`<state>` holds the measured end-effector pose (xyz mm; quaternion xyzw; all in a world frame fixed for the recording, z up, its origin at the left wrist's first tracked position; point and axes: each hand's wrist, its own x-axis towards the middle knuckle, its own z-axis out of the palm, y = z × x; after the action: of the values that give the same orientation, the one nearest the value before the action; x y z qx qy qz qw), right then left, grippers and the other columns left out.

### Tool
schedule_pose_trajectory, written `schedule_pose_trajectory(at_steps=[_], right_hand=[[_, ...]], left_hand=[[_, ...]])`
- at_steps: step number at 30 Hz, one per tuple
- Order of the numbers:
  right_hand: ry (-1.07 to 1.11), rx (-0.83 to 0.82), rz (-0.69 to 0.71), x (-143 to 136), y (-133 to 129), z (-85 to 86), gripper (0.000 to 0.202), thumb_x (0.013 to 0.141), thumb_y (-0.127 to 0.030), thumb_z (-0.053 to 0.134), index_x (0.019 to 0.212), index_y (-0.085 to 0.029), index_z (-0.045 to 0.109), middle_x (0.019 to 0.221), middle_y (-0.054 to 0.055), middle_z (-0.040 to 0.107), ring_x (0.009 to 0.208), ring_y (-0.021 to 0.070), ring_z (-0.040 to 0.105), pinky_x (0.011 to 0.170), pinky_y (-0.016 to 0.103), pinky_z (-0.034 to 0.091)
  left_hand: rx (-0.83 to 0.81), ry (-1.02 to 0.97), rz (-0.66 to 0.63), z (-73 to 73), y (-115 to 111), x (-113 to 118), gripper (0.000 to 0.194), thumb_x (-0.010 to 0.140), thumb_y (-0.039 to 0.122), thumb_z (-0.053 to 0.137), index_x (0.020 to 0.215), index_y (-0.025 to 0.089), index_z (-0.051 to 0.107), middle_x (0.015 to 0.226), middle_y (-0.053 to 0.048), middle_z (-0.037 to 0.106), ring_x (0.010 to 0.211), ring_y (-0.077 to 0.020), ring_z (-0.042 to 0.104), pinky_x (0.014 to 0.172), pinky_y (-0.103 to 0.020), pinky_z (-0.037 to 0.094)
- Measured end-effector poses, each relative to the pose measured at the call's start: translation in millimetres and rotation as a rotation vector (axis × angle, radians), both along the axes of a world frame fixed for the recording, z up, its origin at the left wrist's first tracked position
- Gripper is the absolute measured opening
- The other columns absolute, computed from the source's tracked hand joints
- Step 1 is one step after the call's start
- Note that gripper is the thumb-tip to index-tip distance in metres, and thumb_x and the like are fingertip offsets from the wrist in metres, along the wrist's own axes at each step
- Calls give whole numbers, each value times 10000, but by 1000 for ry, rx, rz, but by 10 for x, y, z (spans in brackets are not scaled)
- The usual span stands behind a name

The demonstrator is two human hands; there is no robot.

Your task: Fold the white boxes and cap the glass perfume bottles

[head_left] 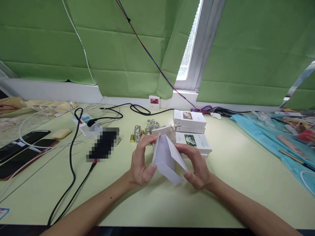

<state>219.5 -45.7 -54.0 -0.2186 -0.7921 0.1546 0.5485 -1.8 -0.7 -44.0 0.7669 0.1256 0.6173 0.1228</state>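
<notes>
A white cardboard box (165, 157) is held up off the table between my two hands, its near end open and its flaps spread. My left hand (143, 162) pinches the left wall, thumb near the lower edge and fingers behind. On the other side, my right hand (197, 167) grips the right-hand panel between thumb and fingers. Just behind the box stand small glass bottles (137, 132) with gold parts. To the right lie stacked white boxes, one with a white flower picture (193, 141) and another with a tan picture (189, 118).
A small box with a red picture (154, 102) stands by the wall. Left are a power strip (86, 124), black cables (71, 157), phones (27, 154) and a pixelated dark device (103, 144). A blue plastic sheet (265, 141) with a pen (295, 159) covers the right side.
</notes>
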Motion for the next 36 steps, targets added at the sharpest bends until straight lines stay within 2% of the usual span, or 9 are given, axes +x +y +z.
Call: schedule_pose_trajectory(at_steps=[8,23,29,36], right_hand=[[-4,7,-17,-8,-3,11,625,985,-546,533,1495,-212,394,1315,167,616,1185,315,642,895,455,614],[-8,23,-42,-5,-6,14,632,970,-527,559,1490,-206,398,1324,168,617,1201,318,639,915,463,615],[0,35,-38,-14,2,13,623,972,-526,554,1482,-202,405,1302,165,624,1179,315,646,898,453,618],[-19,51,-57,-3,1,14,613,982,-551,518,1471,-199,407,1293,170,633,1160,316,659,875,458,629]], left_hand=[[-29,8,11,31,-24,5,627,938,613,446,1442,241,476,1245,-119,615,1076,-295,591,896,-470,476],[-25,-11,46,97,-63,33,632,913,644,484,1395,237,508,1207,-121,621,1008,-282,592,816,-443,486],[-100,-38,22,93,-84,30,641,906,673,489,1391,254,526,1144,-101,621,1023,-283,580,833,-443,474],[-138,-54,16,108,-96,27,579,934,634,492,1365,254,561,1121,-98,633,1020,-276,587,832,-435,473]])
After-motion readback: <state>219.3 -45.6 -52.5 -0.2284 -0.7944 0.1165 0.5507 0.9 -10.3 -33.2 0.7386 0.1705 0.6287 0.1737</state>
